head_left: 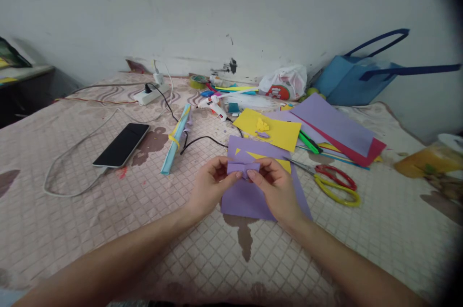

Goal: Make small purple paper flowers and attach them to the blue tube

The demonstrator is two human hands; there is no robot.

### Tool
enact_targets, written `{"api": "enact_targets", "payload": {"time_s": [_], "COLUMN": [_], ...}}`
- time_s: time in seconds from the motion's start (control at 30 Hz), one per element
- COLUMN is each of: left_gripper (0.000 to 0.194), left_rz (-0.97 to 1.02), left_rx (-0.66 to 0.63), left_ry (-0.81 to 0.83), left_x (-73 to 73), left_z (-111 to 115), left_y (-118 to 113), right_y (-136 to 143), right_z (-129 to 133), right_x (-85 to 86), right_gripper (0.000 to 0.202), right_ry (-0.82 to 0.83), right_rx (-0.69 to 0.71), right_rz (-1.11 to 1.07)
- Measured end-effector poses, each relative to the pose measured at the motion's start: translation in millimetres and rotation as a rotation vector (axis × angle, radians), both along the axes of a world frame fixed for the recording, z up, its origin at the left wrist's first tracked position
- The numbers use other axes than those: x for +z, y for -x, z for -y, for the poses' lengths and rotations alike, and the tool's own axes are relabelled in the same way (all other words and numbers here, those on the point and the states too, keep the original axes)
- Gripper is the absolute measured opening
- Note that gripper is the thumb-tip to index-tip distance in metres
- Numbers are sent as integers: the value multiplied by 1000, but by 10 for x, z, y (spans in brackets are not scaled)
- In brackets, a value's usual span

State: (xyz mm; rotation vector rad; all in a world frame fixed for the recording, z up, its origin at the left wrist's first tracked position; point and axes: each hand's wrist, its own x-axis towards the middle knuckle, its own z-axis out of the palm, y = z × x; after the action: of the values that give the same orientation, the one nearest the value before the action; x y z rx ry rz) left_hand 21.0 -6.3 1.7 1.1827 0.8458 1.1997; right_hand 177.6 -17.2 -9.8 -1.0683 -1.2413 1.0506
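Observation:
Between my two hands is a small strip of purple paper (243, 168), pinched at both ends and seemingly folded. My left hand (212, 182) grips its left side with thumb and fingers. On the other side my right hand (277, 186) does the same, the two thumbs close together. Beneath them lies a larger purple sheet (246, 201) with yellow paper pieces (285, 164) on it. Scissors (334, 185) with one red and one yellow handle rest just right of my right hand, blades slightly apart and pointing at the sheet.
Left are a phone (122, 145) on a charging cable and a light-blue folded paper stick (176, 140). Behind stand a glue gun (216, 105), a power strip (151, 94) and a yellow sheet (267, 128). Rightward are a green cutter (309, 142), stacked sheets (336, 123), a blue bag (356, 80) and a drink cup (430, 157).

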Motion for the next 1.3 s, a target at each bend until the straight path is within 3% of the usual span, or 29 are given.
{"api": "enact_targets", "payload": {"time_s": [1.3], "left_gripper": [21], "left_rz": [65], "left_rx": [9], "left_ry": [43], "left_x": [-80], "left_z": [-2], "left_y": [-59], "right_y": [34], "right_z": [-6], "right_x": [0], "right_gripper": [14], "right_ry": [44], "right_rx": [-11], "right_rz": [27]}}
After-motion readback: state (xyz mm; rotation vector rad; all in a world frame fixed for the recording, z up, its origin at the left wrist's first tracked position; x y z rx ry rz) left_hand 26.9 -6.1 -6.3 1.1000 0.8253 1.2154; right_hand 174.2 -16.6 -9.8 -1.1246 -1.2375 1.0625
